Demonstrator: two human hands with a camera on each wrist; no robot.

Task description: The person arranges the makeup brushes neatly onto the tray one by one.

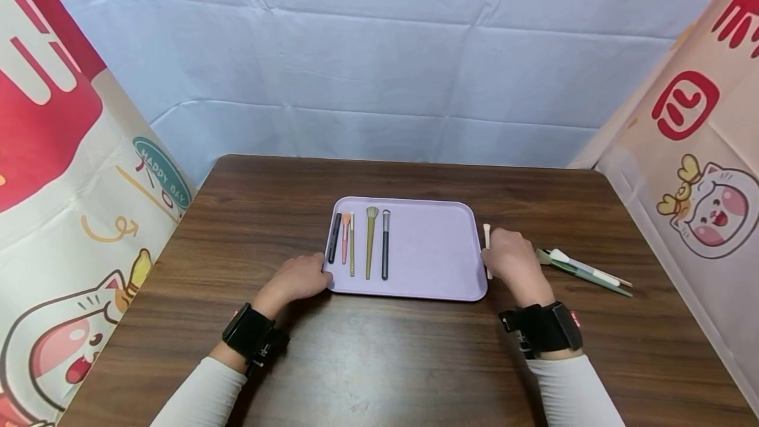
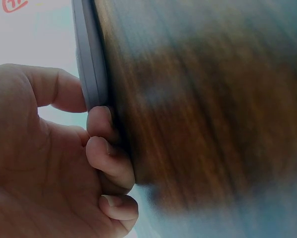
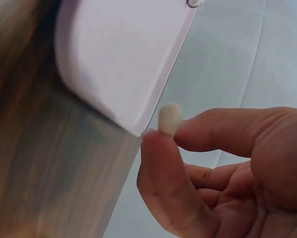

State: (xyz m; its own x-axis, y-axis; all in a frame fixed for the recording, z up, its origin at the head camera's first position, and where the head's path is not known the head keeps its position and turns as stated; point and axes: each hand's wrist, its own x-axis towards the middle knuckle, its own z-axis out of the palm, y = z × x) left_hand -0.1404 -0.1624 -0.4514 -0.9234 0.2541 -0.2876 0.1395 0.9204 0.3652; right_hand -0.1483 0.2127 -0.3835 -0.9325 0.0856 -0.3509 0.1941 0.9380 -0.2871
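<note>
A lilac tray (image 1: pixel 435 249) lies on the table, and my left hand (image 1: pixel 301 277) grips its left edge near the front corner. In the left wrist view, the thumb and curled fingers pinch the tray's rim (image 2: pixel 90 54). My right hand (image 1: pixel 514 259) pinches a slim cream makeup brush (image 1: pixel 487 236) just beside the tray's right edge; the right wrist view shows its blurred pale end (image 3: pixel 169 119) between thumb and forefinger. On the tray's left half lie a short black brush (image 1: pixel 335 238), a pink brush (image 1: pixel 345 237), a thin gold brush (image 1: pixel 352 242), an olive brush (image 1: pixel 370 242) and a black-handled brush (image 1: pixel 385 246).
Right of my right hand, a green brush (image 1: pixel 584 273) and a white-handled brush (image 1: pixel 587 267) lie crossed on the brown wooden table (image 1: pixel 267 190). A pale blue cloth (image 1: pixel 379 71) hangs behind the table, with printed cloths at both sides.
</note>
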